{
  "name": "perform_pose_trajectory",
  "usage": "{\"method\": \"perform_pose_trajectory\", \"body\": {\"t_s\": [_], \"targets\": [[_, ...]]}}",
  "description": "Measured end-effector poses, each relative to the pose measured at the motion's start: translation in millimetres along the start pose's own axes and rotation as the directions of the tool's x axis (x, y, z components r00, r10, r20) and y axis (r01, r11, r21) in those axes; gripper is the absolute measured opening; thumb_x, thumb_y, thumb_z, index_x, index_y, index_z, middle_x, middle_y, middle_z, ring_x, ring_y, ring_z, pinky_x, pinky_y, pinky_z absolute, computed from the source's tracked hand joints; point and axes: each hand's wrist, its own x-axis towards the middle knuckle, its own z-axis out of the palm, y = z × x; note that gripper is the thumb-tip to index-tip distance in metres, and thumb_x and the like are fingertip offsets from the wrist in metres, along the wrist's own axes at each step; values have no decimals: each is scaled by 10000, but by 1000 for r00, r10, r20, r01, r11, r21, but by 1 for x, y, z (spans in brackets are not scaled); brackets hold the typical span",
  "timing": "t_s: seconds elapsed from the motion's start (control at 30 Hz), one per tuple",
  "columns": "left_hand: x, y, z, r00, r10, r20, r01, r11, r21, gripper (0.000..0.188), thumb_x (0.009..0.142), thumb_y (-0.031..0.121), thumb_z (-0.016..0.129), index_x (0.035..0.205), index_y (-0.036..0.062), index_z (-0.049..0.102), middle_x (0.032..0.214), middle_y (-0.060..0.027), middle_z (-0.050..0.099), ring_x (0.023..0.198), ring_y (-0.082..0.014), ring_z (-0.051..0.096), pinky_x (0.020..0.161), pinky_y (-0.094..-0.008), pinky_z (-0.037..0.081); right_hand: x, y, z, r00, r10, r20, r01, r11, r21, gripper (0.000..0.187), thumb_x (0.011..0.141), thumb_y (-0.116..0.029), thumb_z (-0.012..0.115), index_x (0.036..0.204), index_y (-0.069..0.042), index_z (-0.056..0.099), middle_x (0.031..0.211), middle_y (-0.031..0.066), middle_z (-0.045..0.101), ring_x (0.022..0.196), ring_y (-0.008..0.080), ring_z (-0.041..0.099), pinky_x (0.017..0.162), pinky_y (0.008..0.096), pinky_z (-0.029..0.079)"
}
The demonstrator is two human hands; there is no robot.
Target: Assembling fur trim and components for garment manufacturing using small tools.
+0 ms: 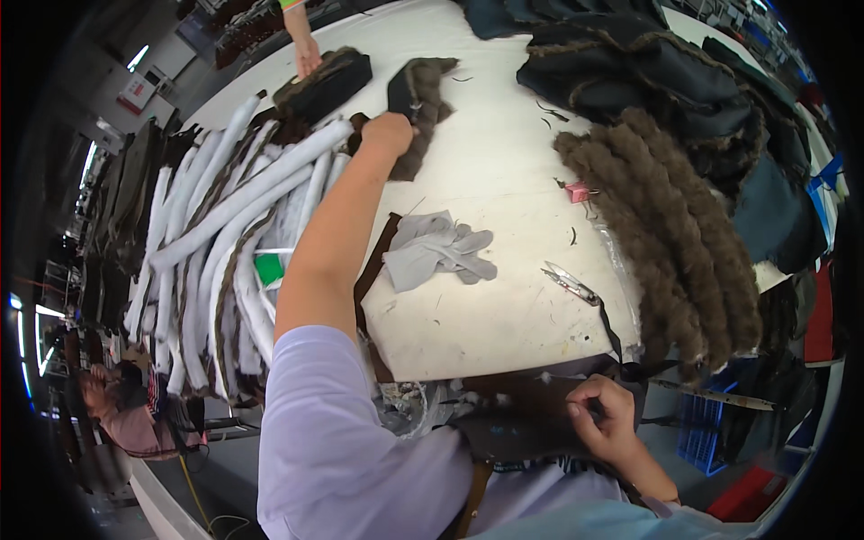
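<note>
While the person is leaning over the near edge of the counter (504,333), these things are showing:

Right hand (605,418): curling shut at the near edge, fingers pinching the dark fabric piece (531,423) that is lying across the lap.
Dark fabric piece: hanging partly off the near edge; it looks soft and limp, so it is probably handling lightly and bunching easily; best gripped along a seam or edge.
Snips (569,282): lying near the near-right part of the counter, apart from both hands.
Grey gloves (436,252): lying crumpled near the middle, just beside the outstretched forearm.
Left hand (389,135): reaching far across, closing on the fur-trimmed piece (418,103) near the far edge.
Fur-trimmed piece: soft, fluffy, likely light; the firmer dark backing seems a better hold than the pile.
White padded strips (229,225): heaped along the left edge.
Brown fur strips (675,243): piled along the right edge.
Another person's hand (307,58): resting on a dark bundle (326,83) at the far-left corner.
</note>
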Motion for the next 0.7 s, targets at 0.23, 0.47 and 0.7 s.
{"method": "perform_pose_trajectory", "body": {"t_s": [0.23, 0.47, 0.7], "targets": [[-108, -53, -57, 887, 183, -423, -242, 966, -90, 416, 753, 220, 635, 1110, 27, 543, 1112, -171, 554, 1070, -325, 501, 929, -379, 396, -23, -11, 2, 999, -41, 30, 41, 999, -18, 85, 712, 13, 624, 765, -17, 565, 660, 65, 553, 536, 144, 523, 517, 249, 411], [-176, -147, -40, 907, -57, -417, 117, 986, 118, 380, 734, 171, 627, 1077, 54, 514, 933, -126, 578, 907, -279, 573, 787, -427, 467, -45, -29, 4, 992, -99, 76, 97, 995, 38, 69, 725, 1, 613, 772, -24, 569, 659, 57, 541, 537, 132, 519, 509, 239, 410], [-251, 45, -127, 720, 418, -554, -343, 908, 239, 355, 696, 123, 666, 996, 63, 485, 927, -126, 564, 846, -298, 574, 705, -397, 458, -59, -19, -6, 999, 30, -34, -28, 998, 58, 64, 785, -47, 604, 813, -14, 558, 710, 23, 570, 559, 133, 533, 542, 236, 429]]}}
